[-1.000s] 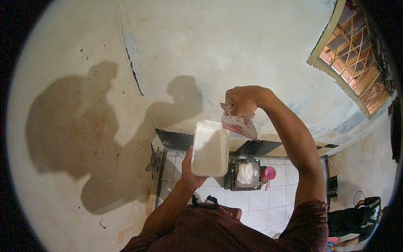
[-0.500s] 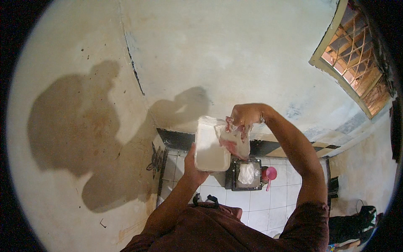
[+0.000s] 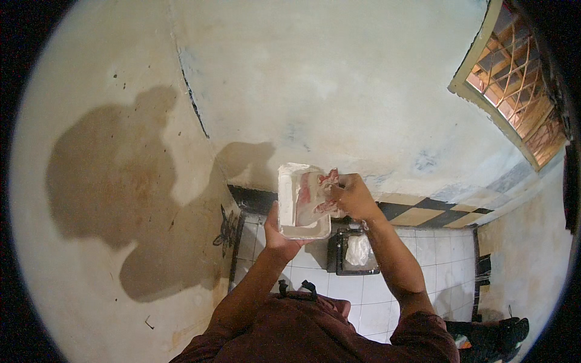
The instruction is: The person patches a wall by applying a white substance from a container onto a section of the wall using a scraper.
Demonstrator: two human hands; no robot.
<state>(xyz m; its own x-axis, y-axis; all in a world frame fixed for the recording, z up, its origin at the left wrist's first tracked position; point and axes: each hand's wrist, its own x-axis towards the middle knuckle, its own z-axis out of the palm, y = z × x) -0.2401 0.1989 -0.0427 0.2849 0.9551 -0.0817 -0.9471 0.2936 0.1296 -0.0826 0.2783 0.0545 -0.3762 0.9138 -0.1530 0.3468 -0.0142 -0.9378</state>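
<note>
My left hand (image 3: 279, 241) grips a white rectangular tub (image 3: 285, 196) from below and the left, its open top turned towards me. A pale coating shows on the tub's inside and rim. In my closed right hand (image 3: 357, 198) is a crumpled piece of translucent plastic (image 3: 308, 199) with red marks, bunched up between the fingers. Its flat part lies across the right half of the tub's opening. Whether it touches the tub's bottom cannot be told.
Below the tub, a black crate-like box (image 3: 341, 260) stands on white floor tiles (image 3: 393, 281), with a crumpled white bag (image 3: 357, 250) on top. Plastered walls (image 3: 333, 78) rise ahead and on the left. A barred window (image 3: 511, 81) is at upper right, dark cloth (image 3: 493, 336) at lower right.
My right hand has moved down and left, bringing the translucent plastic across the tub's opening. The tub has shifted slightly up. A pink dipper seen earlier is now hidden behind my right forearm.
</note>
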